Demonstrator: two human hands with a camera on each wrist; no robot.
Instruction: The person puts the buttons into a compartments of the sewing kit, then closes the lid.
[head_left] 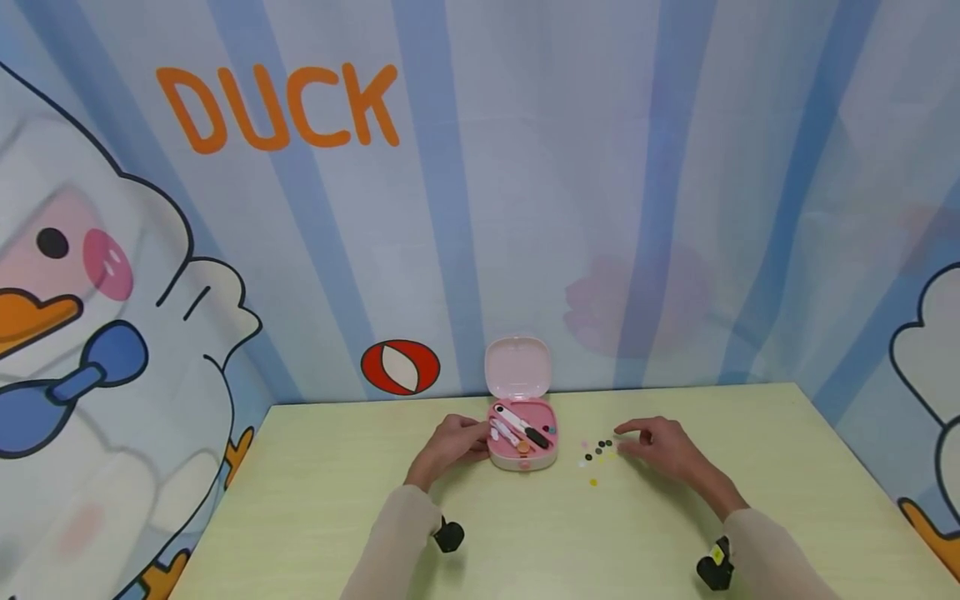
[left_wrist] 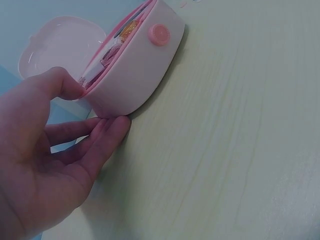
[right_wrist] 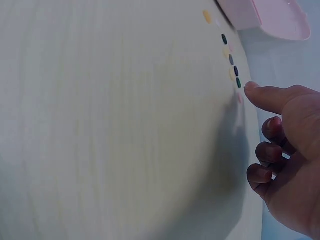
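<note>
Fingers (left_wrist: 102, 150) of the left hand (head_left: 450, 442) grip the box (left_wrist: 135, 75); the empty, relaxed right hand (head_left: 662, 447) should pinch discs (head_left: 598, 451) edgewise.

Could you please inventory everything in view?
Printed backdrop: one, mainly blue and white, across background
Table: one, pale yellow, before backdrop
Box: one, pink and white, on table
Lid: one, pale pink, behind box
Slim tool: one, white and black, in box
Other contents: several, mixed colours, in box
Small discs: several, dark, yellow, pink, right of box
Wrist cameras: two, black, at wrists
Sleeves: two, beige, on forearms
Left hand: one, bare, gripping box's left side
Right hand: one, bare, beside discs
</note>
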